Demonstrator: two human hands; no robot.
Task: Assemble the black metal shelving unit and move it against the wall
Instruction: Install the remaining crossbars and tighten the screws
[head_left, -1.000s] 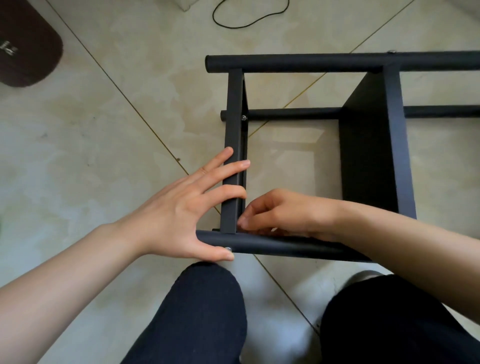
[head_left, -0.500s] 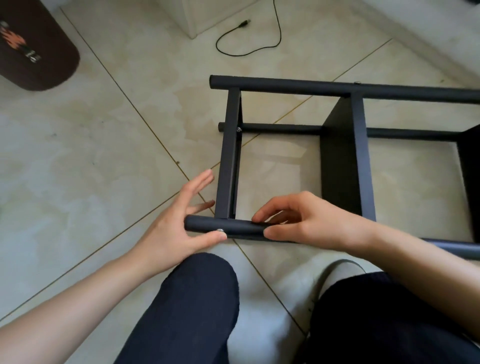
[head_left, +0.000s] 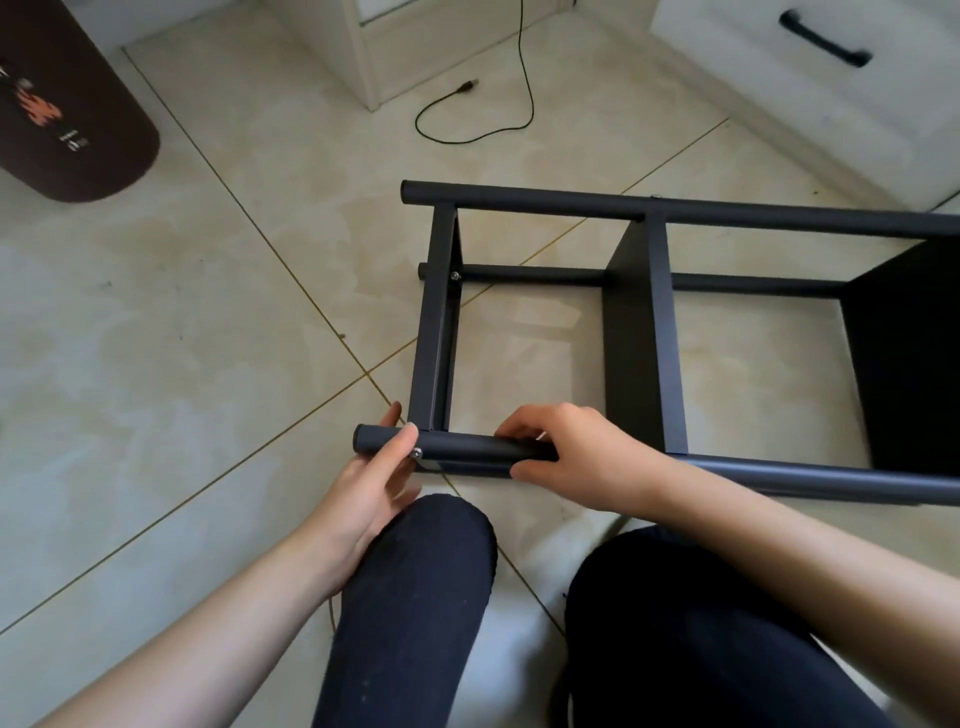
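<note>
The black shelving unit (head_left: 644, 332) lies on its side on the tiled floor (head_left: 182, 364), its far end cut off at 3 o'clock. Both hands clasp the nearest pole (head_left: 467, 451): left hand (head_left: 371, 480) by the end, fingers hidden behind, right hand (head_left: 576, 457) curled over it.

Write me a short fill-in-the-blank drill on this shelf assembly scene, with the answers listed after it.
1. Both hands hold the nearest black ____ of the shelving unit.
2. The right hand curls around it; the left hand grips its ____.
3. A thin black ____ lies on the floor tiles beyond the unit.

Answers: tube; end; cable
</note>
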